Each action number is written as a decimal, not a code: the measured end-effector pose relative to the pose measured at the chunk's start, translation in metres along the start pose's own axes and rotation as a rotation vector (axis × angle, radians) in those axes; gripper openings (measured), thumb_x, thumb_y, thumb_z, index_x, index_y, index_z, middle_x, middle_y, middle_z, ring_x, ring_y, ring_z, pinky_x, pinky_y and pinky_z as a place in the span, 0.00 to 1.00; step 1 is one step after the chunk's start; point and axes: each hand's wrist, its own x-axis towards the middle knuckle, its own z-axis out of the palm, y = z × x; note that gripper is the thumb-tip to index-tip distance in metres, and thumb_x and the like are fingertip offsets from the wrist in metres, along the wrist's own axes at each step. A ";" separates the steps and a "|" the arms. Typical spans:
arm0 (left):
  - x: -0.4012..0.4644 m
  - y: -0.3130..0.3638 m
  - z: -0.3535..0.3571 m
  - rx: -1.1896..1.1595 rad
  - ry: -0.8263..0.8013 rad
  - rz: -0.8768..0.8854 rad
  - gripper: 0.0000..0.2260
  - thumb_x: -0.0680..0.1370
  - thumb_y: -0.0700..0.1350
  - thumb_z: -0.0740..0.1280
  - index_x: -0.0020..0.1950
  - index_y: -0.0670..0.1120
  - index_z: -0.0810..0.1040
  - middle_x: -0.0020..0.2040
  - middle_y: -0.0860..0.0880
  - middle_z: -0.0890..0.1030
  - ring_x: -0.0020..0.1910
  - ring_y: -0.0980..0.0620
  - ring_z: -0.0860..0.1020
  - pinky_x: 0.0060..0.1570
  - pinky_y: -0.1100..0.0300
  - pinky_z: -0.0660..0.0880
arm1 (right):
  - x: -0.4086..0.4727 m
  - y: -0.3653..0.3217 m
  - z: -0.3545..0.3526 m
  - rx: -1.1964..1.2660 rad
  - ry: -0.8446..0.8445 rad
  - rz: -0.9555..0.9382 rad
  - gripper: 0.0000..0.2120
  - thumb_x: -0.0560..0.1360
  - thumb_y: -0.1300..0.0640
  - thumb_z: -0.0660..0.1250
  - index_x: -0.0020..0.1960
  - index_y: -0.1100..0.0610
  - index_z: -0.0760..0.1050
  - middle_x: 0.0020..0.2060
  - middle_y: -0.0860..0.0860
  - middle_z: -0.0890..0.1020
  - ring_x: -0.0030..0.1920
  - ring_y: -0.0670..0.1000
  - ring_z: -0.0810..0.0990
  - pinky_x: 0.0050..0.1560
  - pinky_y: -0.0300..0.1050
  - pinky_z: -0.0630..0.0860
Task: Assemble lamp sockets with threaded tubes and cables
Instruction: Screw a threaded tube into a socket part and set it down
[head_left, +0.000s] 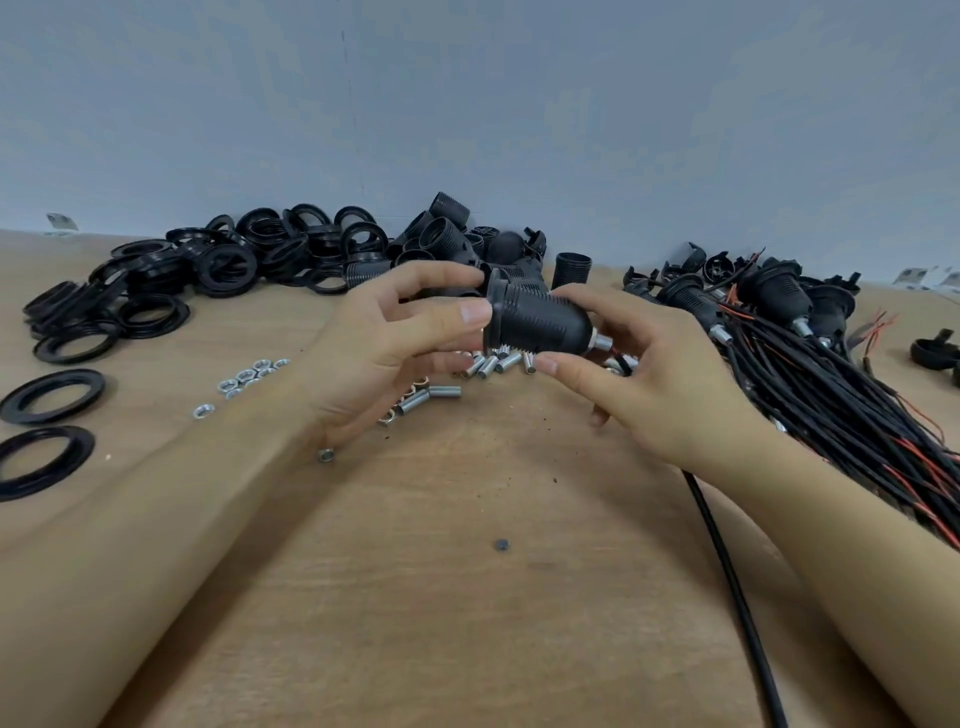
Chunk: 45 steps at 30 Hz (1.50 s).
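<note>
A black lamp socket (540, 323) lies sideways in the air above the table's middle, held by both hands. My left hand (384, 338) pinches the black ring at its wide left end between thumb and fingers. My right hand (660, 384) grips its narrow right end, where a short silver threaded tube (602, 343) sticks out. A black cable (727, 571) runs from under my right hand toward the near edge. Loose threaded tubes (488, 366) lie on the table under the socket.
A heap of black rings (208, 270) fills the back left, with two single rings (49, 395) nearer. Socket shells (452, 234) are piled at the back centre. Silver nuts (244, 379) lie left of centre. Finished sockets with black and red cables (810, 364) spread across the right.
</note>
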 end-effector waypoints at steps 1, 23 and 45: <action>-0.001 0.000 0.000 0.021 -0.006 0.007 0.18 0.72 0.44 0.73 0.61 0.46 0.79 0.54 0.41 0.85 0.51 0.42 0.84 0.54 0.50 0.81 | 0.000 -0.001 -0.001 -0.042 0.004 -0.041 0.19 0.73 0.56 0.74 0.64 0.49 0.77 0.48 0.45 0.81 0.36 0.53 0.80 0.28 0.42 0.80; -0.005 -0.006 0.002 0.018 -0.165 -0.079 0.22 0.74 0.55 0.68 0.58 0.38 0.81 0.46 0.39 0.84 0.42 0.45 0.82 0.45 0.58 0.81 | 0.002 -0.006 -0.010 -0.591 0.055 -0.443 0.24 0.70 0.62 0.77 0.65 0.59 0.78 0.42 0.57 0.79 0.37 0.56 0.76 0.38 0.45 0.72; -0.005 0.005 0.004 -0.038 -0.137 -0.308 0.23 0.74 0.60 0.66 0.49 0.41 0.87 0.45 0.38 0.84 0.36 0.51 0.82 0.38 0.62 0.80 | -0.002 -0.015 -0.009 -0.751 0.157 -0.567 0.21 0.71 0.70 0.71 0.64 0.62 0.78 0.45 0.63 0.81 0.37 0.61 0.81 0.32 0.55 0.80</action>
